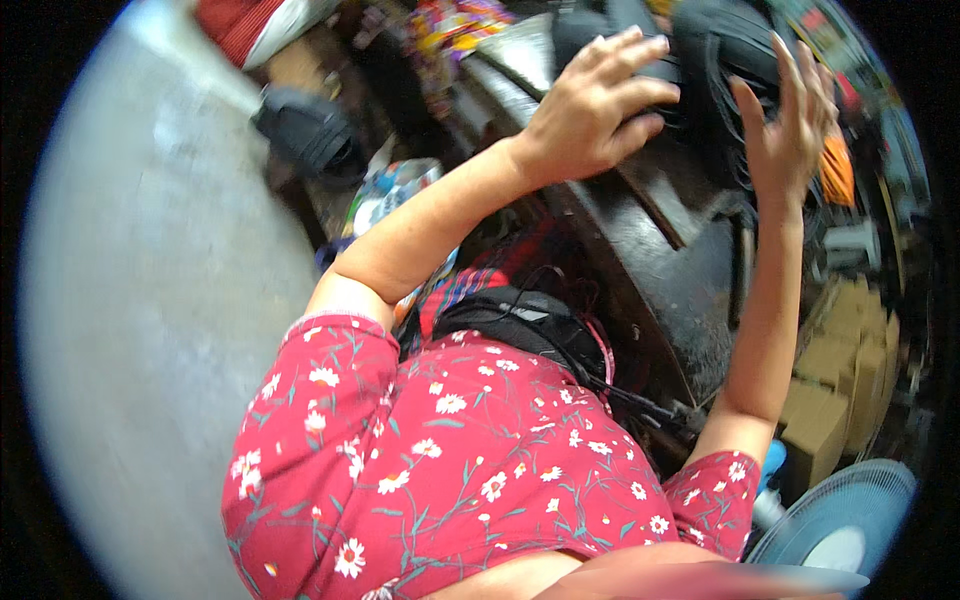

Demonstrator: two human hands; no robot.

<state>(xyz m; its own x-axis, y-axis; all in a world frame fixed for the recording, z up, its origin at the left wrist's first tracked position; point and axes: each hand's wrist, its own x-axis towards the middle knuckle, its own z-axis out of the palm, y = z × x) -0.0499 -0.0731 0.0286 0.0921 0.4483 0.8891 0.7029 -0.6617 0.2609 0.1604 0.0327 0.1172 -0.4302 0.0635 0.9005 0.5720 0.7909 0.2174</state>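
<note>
Smeared shape (pixel 690 583) nearest my lens, unidentifiable; behind it spreads the floral shirt (pixel 440 450), both below the dark bench (pixel 690 290). Left hand (pixel 595 110) and right hand (pixel 790 135) are wide, fingers spread, no grip that I can see, at the black bundle (pixel 712 45) on the bench's far end; contact I can't tell. I'd keep both palms level and gather its loose strands (pixel 718 105) clear. Blur and fingers obscure the bundle's shape. Cartons (pixel 815 420) stand right of the bench.

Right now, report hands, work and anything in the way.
Left hand open, right hand open. Black bundle between them in view, contact unclear. Orange item off right hand's outer side.
</note>
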